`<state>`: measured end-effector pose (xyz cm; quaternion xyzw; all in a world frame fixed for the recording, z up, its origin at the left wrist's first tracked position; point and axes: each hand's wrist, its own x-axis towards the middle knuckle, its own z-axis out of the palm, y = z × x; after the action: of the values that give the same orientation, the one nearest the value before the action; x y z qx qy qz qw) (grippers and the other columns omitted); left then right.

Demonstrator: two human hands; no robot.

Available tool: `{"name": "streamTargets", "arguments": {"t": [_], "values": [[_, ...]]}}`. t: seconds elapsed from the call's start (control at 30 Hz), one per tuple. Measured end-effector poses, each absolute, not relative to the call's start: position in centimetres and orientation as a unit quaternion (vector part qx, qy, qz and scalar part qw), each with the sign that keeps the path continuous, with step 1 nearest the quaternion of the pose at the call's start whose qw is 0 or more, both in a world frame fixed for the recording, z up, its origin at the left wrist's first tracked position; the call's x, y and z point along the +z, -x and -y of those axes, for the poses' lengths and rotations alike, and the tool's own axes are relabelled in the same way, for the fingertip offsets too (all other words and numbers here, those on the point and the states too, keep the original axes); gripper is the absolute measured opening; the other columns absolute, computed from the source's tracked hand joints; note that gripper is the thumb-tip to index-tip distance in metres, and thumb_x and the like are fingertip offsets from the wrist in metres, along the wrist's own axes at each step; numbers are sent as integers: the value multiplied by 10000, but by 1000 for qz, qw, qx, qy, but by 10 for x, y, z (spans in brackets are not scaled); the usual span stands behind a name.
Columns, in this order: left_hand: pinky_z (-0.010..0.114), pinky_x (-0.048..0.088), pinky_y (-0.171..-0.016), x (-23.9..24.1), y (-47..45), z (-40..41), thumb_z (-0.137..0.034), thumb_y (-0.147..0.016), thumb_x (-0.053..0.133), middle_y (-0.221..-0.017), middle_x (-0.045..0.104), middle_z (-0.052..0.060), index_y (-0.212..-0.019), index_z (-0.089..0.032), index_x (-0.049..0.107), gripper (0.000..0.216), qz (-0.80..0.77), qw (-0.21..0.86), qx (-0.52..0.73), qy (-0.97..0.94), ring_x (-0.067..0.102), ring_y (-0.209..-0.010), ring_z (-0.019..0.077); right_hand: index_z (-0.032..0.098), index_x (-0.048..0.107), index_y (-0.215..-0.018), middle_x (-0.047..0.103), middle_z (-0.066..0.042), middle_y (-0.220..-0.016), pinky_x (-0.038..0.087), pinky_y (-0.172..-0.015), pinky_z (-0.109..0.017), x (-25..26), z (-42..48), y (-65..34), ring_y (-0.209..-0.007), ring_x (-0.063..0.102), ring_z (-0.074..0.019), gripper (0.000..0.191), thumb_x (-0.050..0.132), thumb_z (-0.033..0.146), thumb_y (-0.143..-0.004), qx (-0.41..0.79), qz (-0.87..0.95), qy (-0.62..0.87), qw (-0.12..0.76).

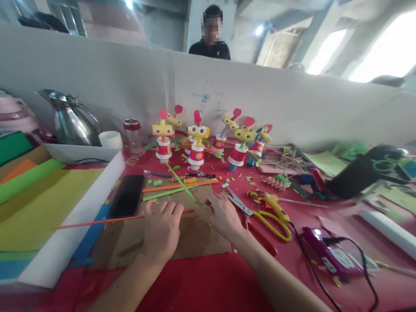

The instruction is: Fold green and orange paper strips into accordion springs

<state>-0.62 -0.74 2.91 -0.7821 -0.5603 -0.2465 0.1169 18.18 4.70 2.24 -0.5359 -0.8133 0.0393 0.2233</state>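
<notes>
My left hand (162,229) rests on a brown cardboard sheet (135,241) with its fingers curled over a thin orange paper strip (98,222) that runs off to the left. My right hand (222,216) pinches the near end of a green paper strip (181,182) that slants up toward the paper figures. More orange and green strips (176,188) lie just beyond my fingers. A black phone (127,196) lies to the left of my left hand. Yellow-handled scissors (270,211) lie right of my right hand.
Several paper-cup figures (196,145) stand at the back of the red table. A white box of coloured paper sheets (35,203), a steel kettle (69,120) and a jar are on the left. A purple glue gun (329,254) with cable, a black bag and scraps are on the right. A person stands behind the partition.
</notes>
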Motion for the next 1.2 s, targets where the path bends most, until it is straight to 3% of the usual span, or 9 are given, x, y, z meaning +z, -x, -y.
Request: {"name": "streamTargets", "arguments": {"t": [0.1, 0.23, 0.33, 0.43, 0.57, 0.73, 0.83, 1.1, 1.2], "values": [[518, 261, -956, 37, 14, 6, 0, -727, 437, -841, 679, 66, -845, -203, 621, 298, 573, 108, -247, 774, 593, -880, 251, 199, 589, -814, 612, -63, -811, 410, -773, -348, 32, -35, -188, -823, 530, -220, 118, 482, 180, -861, 27, 779, 517, 354], [509, 217, -978, 47, 22, 4, -9, -742, 426, -904, 700, 39, -863, -231, 629, 324, 570, 71, -270, 773, 597, -918, 227, 231, 577, -996, 606, -51, -916, 455, -757, -350, 43, -28, -192, -826, 563, -193, 157, 478, 272, -882, 157, 637, 460, 598], [507, 224, -958, 55, 27, 2, 1, -736, 427, -845, 701, 9, -810, -231, 617, 309, 573, 31, -271, 773, 601, -889, 210, 254, 609, -992, 621, -50, -981, 472, -783, -363, 46, -28, -194, -890, 586, -194, 165, 508, 290, -866, 257, 576, 399, 666], [532, 219, -954, 66, 27, -1, 5, -737, 433, -793, 693, -9, -751, -224, 593, 280, 565, 13, -250, 786, 598, -851, 206, 250, 656, -876, 644, -37, -910, 493, -752, -354, 49, -26, -198, -854, 605, -194, 89, 603, 279, -812, 329, 601, 363, 632], [597, 137, -1006, 82, 17, -1, 46, -692, 436, -804, 698, 3, -747, -233, 587, 322, 531, 85, -232, 811, 562, -933, 235, 253, 713, -834, 679, -27, -844, 493, -775, -363, 57, -22, -202, -837, 621, -194, 76, 646, 265, -800, 370, 686, 336, 528], [631, 68, -1047, 87, 1, 7, 53, -719, 422, -813, 689, 12, -819, -256, 612, 376, 478, 154, -222, 836, 490, -1108, 254, 294, 744, -871, 683, -31, -1059, 432, -950, -431, 62, -19, -198, -1060, 579, -229, 111, 659, 314, -802, 372, 750, 356, 415], [615, 90, -1063, 82, -2, 12, 19, -769, 426, -858, 686, 12, -848, -259, 618, 347, 458, 154, -218, 848, 487, -1129, 237, 310, 747, -844, 698, -12, -1030, 436, -938, -426, 56, -19, -190, -1024, 584, -224, 100, 660, 285, -802, 356, 779, 366, 363], [504, 118, -1099, 71, 0, 16, -115, -889, 414, -921, 667, -12, -905, -271, 605, 247, 415, 191, -214, 863, 487, -1137, 171, 283, 751, -814, 722, -39, -876, 501, -765, -347, 35, -19, -175, -883, 607, -217, 178, 601, 188, -824, 306, 795, 361, 380], [502, 225, -1035, 62, -4, 20, -122, -852, 506, -1031, 659, 12, -955, -285, 591, 212, 435, 241, -348, 795, 528, -1046, 195, 276, 752, -856, 729, -47, -889, 499, -813, -384, 36, -21, -177, -883, 634, -228, 161, 593, 255, -838, 350, 761, 363, 407]]}}
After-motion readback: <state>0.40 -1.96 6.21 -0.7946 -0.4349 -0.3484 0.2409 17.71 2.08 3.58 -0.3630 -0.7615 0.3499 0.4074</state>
